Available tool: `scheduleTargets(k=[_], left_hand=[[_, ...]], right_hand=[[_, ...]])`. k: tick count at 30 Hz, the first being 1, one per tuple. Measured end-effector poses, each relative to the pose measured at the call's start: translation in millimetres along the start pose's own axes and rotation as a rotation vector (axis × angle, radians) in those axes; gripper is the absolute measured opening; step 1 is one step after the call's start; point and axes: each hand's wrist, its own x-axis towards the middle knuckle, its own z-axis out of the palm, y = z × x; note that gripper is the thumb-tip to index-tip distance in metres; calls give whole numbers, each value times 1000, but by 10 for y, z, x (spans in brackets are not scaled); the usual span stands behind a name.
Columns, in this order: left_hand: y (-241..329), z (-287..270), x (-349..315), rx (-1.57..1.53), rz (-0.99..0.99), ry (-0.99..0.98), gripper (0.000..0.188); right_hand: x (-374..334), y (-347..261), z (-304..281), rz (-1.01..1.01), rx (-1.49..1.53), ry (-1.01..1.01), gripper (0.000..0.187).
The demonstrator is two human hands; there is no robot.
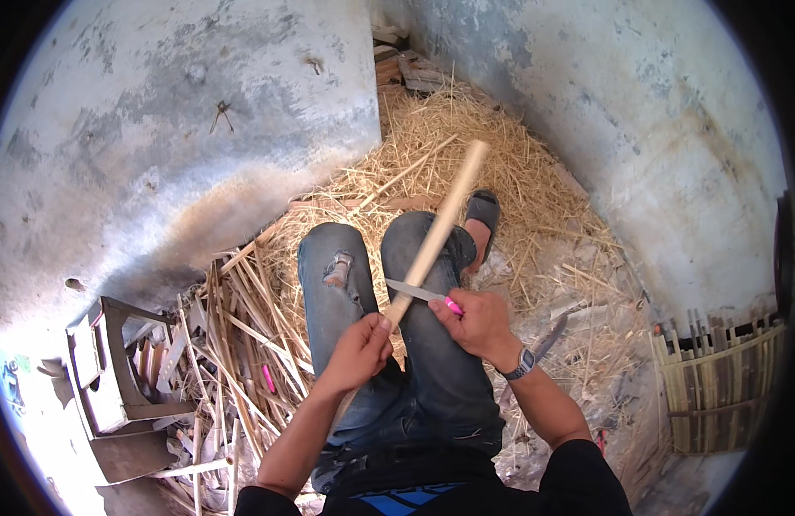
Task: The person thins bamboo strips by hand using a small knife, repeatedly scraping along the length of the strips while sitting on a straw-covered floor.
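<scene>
Walls are pretty beat up tbh: the left wall (243,86) is blotchy grey and white with a brownish stain low down, and the right wall (604,112) is just as patchy. Straw-like scraps (509,172) litter the floor (591,391). Boxy frame (114,408) at left, bright light (36,430) glaring beside it.

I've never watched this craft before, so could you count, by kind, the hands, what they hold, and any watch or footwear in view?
Left hand and right hand: 2 hands
Pink-handled knife: 1
Pale stick: 1
Wristwatch: 1
Dark sandal: 1
Total: 6
</scene>
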Motion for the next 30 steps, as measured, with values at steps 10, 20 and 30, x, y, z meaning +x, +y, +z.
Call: scheduleTargets(k=[10,20,30], left_hand=[[22,62,66,-67,-26,-19,30],[-20,156,45,-78,-50,27,30],[51,88,-54,-255,-91,-7,30]], right_hand=[[108,54,44,-66,-28,65,50],[260,180,126,-178,-198,57,54],[873,777,105,-246,-321,255,55]])
